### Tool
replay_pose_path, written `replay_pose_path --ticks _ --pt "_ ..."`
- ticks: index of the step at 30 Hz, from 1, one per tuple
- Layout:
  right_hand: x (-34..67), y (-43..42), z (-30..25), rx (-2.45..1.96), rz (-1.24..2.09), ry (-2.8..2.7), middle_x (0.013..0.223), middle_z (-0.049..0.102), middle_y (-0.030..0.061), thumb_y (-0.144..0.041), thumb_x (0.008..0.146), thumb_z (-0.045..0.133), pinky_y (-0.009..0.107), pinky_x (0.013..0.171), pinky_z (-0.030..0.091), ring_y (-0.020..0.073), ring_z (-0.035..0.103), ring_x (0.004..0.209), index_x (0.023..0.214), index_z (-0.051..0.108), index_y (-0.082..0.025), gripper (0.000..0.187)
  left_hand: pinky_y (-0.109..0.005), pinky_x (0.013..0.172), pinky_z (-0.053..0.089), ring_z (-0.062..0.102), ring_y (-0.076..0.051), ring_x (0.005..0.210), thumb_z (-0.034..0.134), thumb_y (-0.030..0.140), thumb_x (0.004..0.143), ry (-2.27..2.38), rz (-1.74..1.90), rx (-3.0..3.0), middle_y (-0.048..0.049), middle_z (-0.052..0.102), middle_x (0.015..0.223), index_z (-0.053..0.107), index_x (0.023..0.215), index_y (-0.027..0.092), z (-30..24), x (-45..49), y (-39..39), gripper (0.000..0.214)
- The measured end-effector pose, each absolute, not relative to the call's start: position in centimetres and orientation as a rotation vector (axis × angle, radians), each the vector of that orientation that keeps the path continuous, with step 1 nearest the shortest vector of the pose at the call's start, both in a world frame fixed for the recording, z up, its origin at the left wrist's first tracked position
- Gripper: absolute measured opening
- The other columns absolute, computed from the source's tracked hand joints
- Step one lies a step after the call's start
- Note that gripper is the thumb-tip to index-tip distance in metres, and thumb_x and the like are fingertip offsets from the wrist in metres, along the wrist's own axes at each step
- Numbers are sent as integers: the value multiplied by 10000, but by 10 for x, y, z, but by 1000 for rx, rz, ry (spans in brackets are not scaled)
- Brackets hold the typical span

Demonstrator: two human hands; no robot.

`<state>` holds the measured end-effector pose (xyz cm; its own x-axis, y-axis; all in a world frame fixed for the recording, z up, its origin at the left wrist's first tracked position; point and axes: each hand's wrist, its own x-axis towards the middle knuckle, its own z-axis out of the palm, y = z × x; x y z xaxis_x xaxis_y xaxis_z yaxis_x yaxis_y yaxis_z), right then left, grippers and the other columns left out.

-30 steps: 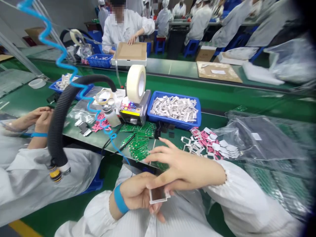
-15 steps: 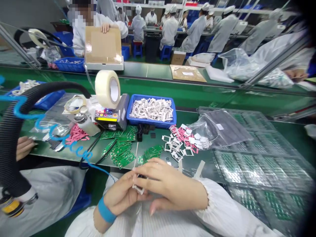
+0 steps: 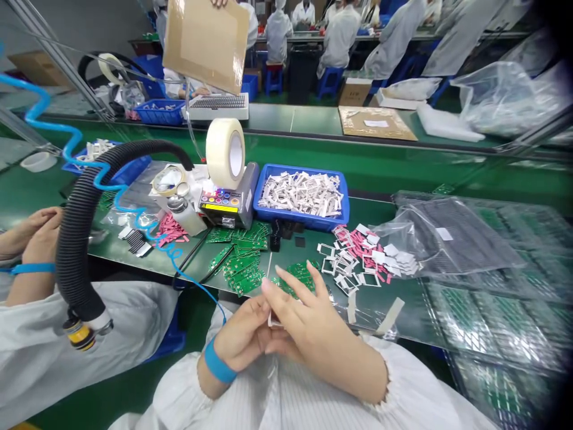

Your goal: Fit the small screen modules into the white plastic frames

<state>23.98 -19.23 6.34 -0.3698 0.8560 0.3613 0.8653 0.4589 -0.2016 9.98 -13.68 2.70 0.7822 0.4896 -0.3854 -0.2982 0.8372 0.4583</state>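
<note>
In front of my lap, a small white plastic frame (image 3: 274,321) sits between my two hands, mostly hidden by fingers. My left hand (image 3: 245,333), with a blue wrist strap (image 3: 219,362), is closed on its left side. My right hand (image 3: 308,325) comes over it from the right, thumb and index finger around the frame, other fingers raised and spread. Just beyond lie green circuit boards (image 3: 299,276), with a larger heap of boards (image 3: 244,269) to the left. White frames (image 3: 344,266) and pink strips (image 3: 358,248) lie loose farther right.
A blue bin (image 3: 301,222) of white frames stands behind. Left of it, a tape roll (image 3: 225,154) rests on a boxy device (image 3: 233,206). A black hose (image 3: 74,239) arches at left beside a co-worker's hands (image 3: 38,239). Bagged trays (image 3: 474,239) cover the right side.
The view has shifted left, so things appear farther right. My right thumb has come up to the frame and its other fingers have lifted and spread. Across the bench, a co-worker's cardboard sheet has been raised.
</note>
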Motion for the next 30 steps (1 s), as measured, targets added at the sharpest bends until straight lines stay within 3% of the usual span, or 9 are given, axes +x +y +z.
replay_pose_path --ticks 3,5,8,10,12,15,20,27,30 --pt "243 -194 68 -1409 -43 -2463 1432 388 161 -691 823 329 696 1017 96 413 248 1334 1388 342 -121 802 -296 816 488 643 -163 879 664 275 767 525 452 384 -46 713 932 703 929 198 26 96 -135 184" --pt "262 -195 71 -1442 -86 -2418 1474 307 171 -725 806 294 679 1017 145 403 227 1351 1411 300 -153 832 -311 855 482 641 -160 877 648 297 781 494 462 376 -48 718 913 699 971 192 22 92 -133 222" --pt "320 -192 65 -1883 -73 -2018 1407 426 159 -581 904 282 542 1012 314 308 398 1283 1372 373 -164 633 -335 875 481 643 -152 811 660 326 768 399 431 354 -49 717 854 675 1057 176 14 88 -130 326" --pt "371 -187 52 -2333 18 -1603 1206 615 102 -390 951 299 402 924 436 227 575 1094 1212 549 -203 407 -355 880 482 644 -158 803 665 330 762 354 407 350 -52 714 868 663 1088 174 9 87 -128 361" --pt "416 -180 31 -2500 35 -1451 981 685 139 -301 914 415 407 819 484 249 644 906 1018 648 -140 301 -362 870 487 641 -162 793 654 339 770 335 397 355 -57 709 854 672 1070 159 6 88 -128 351" --pt "459 -172 -2 -2587 58 -1396 938 670 100 -309 853 567 390 772 505 209 636 844 952 645 -141 210 -346 826 495 630 -160 774 647 341 775 350 400 361 -63 701 824 687 1028 139 5 92 -129 327" --pt "484 -168 -33 -2553 96 -1418 1056 613 56 -338 887 540 359 784 514 151 605 882 1049 587 -150 252 -346 776 502 614 -144 734 671 318 756 408 412 323 -55 689 838 687 1010 146 3 96 -130 307" --pt "487 -158 -26 -2454 100 -1441 943 634 38 -347 882 543 352 761 509 144 612 825 981 601 -135 240 -340 767 494 596 -125 709 686 356 737 394 418 333 -45 668 810 689 965 149 5 98 -130 307" --pt "477 -160 -9 -2337 22 -1442 887 666 79 -322 871 527 384 798 484 193 622 839 888 649 -140 219 -331 772 497 608 -127 731 663 343 762 361 432 332 -48 676 816 684 983 149 6 98 -128 295"
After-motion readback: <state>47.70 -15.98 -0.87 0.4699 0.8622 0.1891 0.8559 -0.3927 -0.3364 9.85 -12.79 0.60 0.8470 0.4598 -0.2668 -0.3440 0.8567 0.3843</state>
